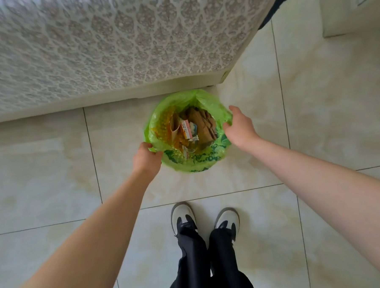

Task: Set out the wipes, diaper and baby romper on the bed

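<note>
I look straight down at a small bin lined with a green plastic bag [199, 163], standing on the floor beside the bed [91, 50]. My left hand [146, 158] pinches the bag's rim on its near left side. On the right side, my right hand [239, 128] grips the rim. Inside the bag lie crumpled wrappers, brown paper and yellow packaging [190, 130]. No wipes, diaper or romper is in view. The bed carries a grey patterned cover and fills the upper left.
Pale glossy floor tiles [315, 115] surround the bin. My two feet in grey and black shoes [205, 220] stand just behind it. A white cabinet base [351, 14] sits at the upper right, with a gap between it and the bed corner.
</note>
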The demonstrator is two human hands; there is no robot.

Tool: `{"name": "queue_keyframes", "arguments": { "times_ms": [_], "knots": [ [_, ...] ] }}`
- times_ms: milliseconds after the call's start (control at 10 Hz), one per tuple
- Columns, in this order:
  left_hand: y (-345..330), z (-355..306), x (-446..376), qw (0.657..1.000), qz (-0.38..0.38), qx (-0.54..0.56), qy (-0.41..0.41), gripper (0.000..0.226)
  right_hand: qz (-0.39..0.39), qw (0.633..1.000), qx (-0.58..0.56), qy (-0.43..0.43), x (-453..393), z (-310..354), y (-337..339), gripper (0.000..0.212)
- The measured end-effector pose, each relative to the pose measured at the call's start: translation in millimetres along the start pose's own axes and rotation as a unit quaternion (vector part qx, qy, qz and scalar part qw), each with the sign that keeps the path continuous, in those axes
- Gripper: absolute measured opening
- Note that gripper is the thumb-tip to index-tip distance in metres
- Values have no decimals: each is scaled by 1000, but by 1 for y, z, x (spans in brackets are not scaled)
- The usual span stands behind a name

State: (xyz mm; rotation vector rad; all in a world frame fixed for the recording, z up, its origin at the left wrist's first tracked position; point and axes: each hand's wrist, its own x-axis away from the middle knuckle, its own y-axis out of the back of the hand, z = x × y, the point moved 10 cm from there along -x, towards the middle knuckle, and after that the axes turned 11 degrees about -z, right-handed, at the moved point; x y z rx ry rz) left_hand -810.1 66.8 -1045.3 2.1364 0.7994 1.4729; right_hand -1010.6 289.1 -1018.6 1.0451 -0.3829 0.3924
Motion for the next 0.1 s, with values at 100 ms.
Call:
{"name": "queue_keyframes", "arguments": {
  "times_ms": [100],
  "knots": [
    [21, -9, 10, 996, -12, -79, -29, 45, 4, 999, 39, 11, 10, 8, 19, 53]
  ]
}}
